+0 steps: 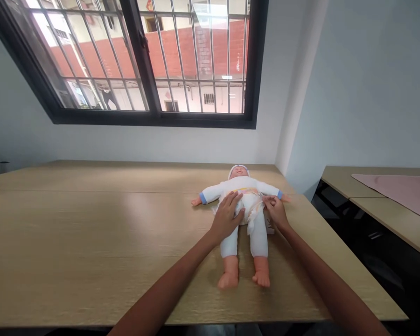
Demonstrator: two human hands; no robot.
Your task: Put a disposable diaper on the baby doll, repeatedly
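Note:
A baby doll (261, 242) in a white suit with blue cuffs and a white cap lies on its back, feet toward me. Around its hips sits a white diaper (245, 205) with a coloured band at the waist. My left hand (228, 215) rests on the diaper's left side, fingers stretched out. At the right side of the diaper my right hand (275, 210) is closed, its fingers pinching the diaper's edge by the doll's hip. A small pale item, partly hidden, lies under the doll near my right wrist.
The doll lies on a wooden table (91, 242) whose right edge runs close to my right arm. Behind it are a wall and a barred window (203, 119). Another table (388, 214) with a pink mat (402, 189) stands to the right across a dark gap.

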